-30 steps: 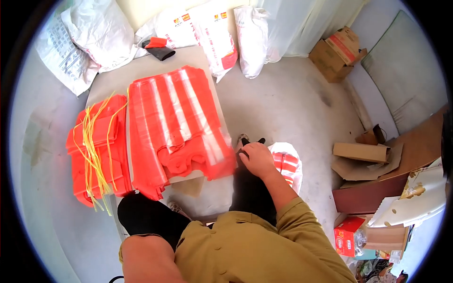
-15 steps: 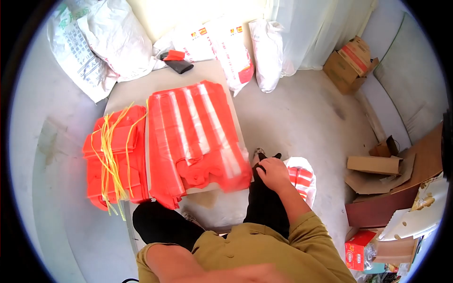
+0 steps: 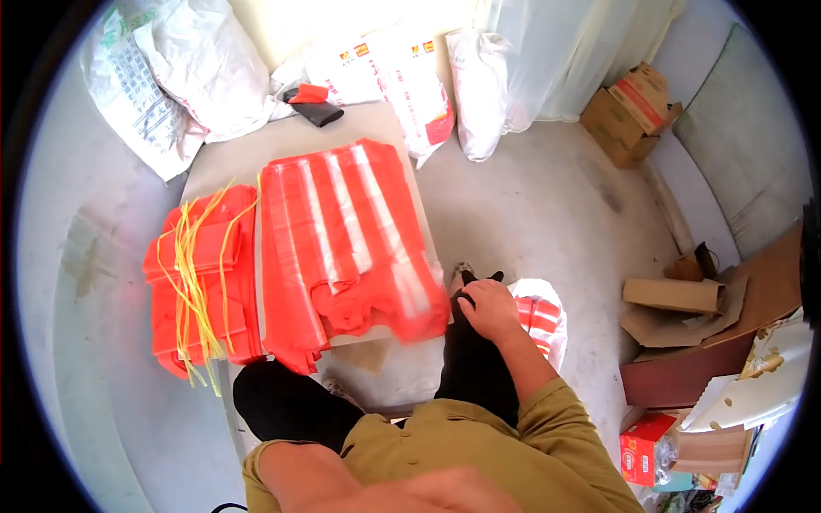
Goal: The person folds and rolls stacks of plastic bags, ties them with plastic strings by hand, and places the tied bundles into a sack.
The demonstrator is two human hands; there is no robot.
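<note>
My right hand (image 3: 492, 309) rests over the knee of my black trousers (image 3: 466, 368), its fingers lying on the cloth with nothing seen in them. My left hand (image 3: 445, 492) is drawn across my body at the bottom edge, close to the olive shirt (image 3: 419, 445); it is blurred and its fingers cannot be made out. In front of me, red-and-white striped plastic bags (image 3: 333, 231) lie spread in a flat pile, crumpled at the near edge. Left of them sits a folded red stack (image 3: 244, 299) with loose yellow strings (image 3: 190, 282) across it.
The bags lie on a low table (image 3: 227, 158), with a black-and-red item (image 3: 316, 109) at its far end. White sacks (image 3: 205, 64) stand behind. A white bag with red-striped contents (image 3: 547, 321) is beside my right leg. Cardboard boxes (image 3: 629, 120) and flattened cardboard (image 3: 684, 329) are on the right.
The whole view has shifted slightly, so the table and bags appear a little further left and up. My left hand has moved slightly at the bottom edge; my right hand stays on the knee.
</note>
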